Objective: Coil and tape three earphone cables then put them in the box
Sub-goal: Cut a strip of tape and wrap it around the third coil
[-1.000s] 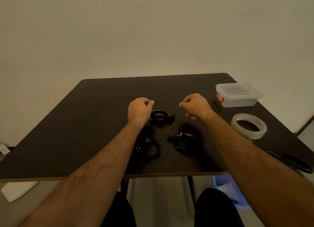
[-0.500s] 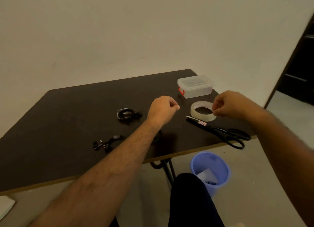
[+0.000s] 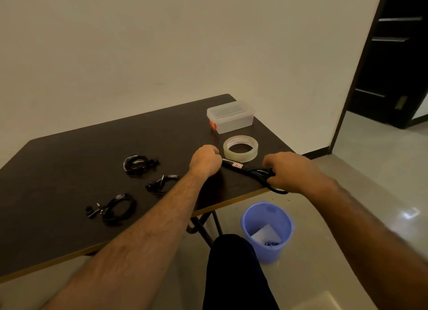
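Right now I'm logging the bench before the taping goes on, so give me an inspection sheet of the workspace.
Surface: dark brown table, matte.
Job's things: three black coiled earphone cables; clear lidded plastic box with red latch, closed; clear tape roll.
Clutter: black-handled scissors near the table's edge.
Hands: left hand curled by the scissors' blade end; right hand grips the scissors' handles.
Cables: none beyond the earphones.
Surroundings: pale wall, dark doorway, lilac plastic bin on the floor.

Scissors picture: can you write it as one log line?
right hand: grips scissors handles | left hand: fist by blades | earphone coils: three on table | box: lidded
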`<state>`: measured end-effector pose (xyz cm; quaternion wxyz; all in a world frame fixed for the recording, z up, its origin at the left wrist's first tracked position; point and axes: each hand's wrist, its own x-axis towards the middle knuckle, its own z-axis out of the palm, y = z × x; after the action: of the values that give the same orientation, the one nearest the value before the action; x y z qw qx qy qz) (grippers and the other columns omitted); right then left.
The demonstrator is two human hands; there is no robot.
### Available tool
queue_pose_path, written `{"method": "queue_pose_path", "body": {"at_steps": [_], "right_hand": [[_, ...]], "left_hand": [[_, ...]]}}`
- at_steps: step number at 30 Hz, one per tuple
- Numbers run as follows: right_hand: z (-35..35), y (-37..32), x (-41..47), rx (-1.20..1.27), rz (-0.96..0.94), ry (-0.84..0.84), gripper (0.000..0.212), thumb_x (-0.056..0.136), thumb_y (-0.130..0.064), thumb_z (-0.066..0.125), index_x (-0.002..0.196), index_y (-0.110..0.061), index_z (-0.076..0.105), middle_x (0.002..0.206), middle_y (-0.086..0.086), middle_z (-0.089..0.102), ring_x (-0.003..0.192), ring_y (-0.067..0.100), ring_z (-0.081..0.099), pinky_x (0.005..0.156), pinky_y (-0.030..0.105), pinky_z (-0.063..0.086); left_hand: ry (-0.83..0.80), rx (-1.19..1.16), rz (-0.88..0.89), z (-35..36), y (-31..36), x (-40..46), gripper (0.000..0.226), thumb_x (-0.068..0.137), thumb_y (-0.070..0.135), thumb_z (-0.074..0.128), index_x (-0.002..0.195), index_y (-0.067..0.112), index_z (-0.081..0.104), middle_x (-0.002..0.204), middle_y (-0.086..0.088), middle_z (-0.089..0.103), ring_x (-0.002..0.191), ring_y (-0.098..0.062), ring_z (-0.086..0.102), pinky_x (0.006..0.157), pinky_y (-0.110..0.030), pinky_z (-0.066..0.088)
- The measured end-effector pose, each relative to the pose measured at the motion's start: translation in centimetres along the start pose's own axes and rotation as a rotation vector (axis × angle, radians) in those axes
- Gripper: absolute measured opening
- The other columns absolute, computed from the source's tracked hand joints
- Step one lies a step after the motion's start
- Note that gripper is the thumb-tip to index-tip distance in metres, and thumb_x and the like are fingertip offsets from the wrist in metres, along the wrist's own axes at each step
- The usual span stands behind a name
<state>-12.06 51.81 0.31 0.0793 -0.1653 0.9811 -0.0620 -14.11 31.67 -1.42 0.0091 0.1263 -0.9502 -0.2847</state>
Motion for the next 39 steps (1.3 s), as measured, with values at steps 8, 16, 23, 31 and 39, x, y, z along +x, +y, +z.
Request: {"method": "queue_pose_path", "body": {"at_steps": [8, 16, 23, 31, 39], "right_hand": [[0.4, 0.2, -0.2, -0.019, -0.027, 0.017, 0.028, 0.095, -0.024, 0.063, 0.123, -0.021, 0.06, 0.111, 0.002, 0.065, 0.099, 0.016, 0.06, 0.086, 0.029, 0.051], [0.4, 0.0, -0.3, -0.029, -0.07, 0.004, 0.035, 0.093, -0.026, 0.064, 0.127, -0.022, 0.06, 0.112, 0.002, 0.066, 0.1, 0.015, 0.062, 0.083, 0.026, 0.05], [0.3, -0.2, -0.5, 0.078, -0.077, -0.047, 0.041, 0.094, -0.019, 0.064, 0.134, -0.02, 0.056, 0.125, 0.005, 0.064, 0.11, 0.019, 0.061, 0.095, 0.031, 0.051], [0.2, -0.3, -1.3, 0.062, -0.096, -0.08, 0.041, 0.092, -0.017, 0.066, 0.132, -0.02, 0.057, 0.124, 0.005, 0.064, 0.112, 0.019, 0.06, 0.097, 0.03, 0.048], [-0.6, -0.3, -2.1, 0.086, -0.092, -0.079, 0.041, 0.091, -0.013, 0.066, 0.131, -0.019, 0.059, 0.124, 0.005, 0.064, 0.111, 0.018, 0.06, 0.096, 0.03, 0.048]], "left_hand": [[-0.02, -0.105, 0.016, 1.0, -0.3, 0.5, 0.023, 0.098, 0.026, 0.055, 0.117, 0.022, 0.067, 0.116, 0.004, 0.065, 0.097, -0.008, 0.055, 0.083, -0.03, 0.044], [0.037, -0.069, -0.015, 1.4, -0.3, 1.0, 0.02, 0.092, 0.031, 0.067, 0.111, 0.024, 0.068, 0.112, 0.004, 0.066, 0.096, -0.007, 0.054, 0.079, -0.028, 0.044], [0.099, -0.027, -0.047, 2.2, 0.2, 1.2, 0.016, 0.091, 0.033, 0.069, 0.105, 0.026, 0.07, 0.102, 0.005, 0.069, 0.092, -0.009, 0.061, 0.068, -0.027, 0.045], [0.098, -0.017, -0.026, 2.4, 0.2, 1.6, 0.005, 0.093, 0.033, 0.065, 0.096, 0.029, 0.066, 0.096, 0.007, 0.066, 0.086, -0.009, 0.059, 0.064, -0.026, 0.043], [0.08, -0.034, 0.005, 2.3, -0.1, 1.8, 0.003, 0.095, 0.032, 0.063, 0.094, 0.03, 0.064, 0.094, 0.008, 0.064, 0.088, -0.008, 0.058, 0.066, -0.027, 0.042]]}}
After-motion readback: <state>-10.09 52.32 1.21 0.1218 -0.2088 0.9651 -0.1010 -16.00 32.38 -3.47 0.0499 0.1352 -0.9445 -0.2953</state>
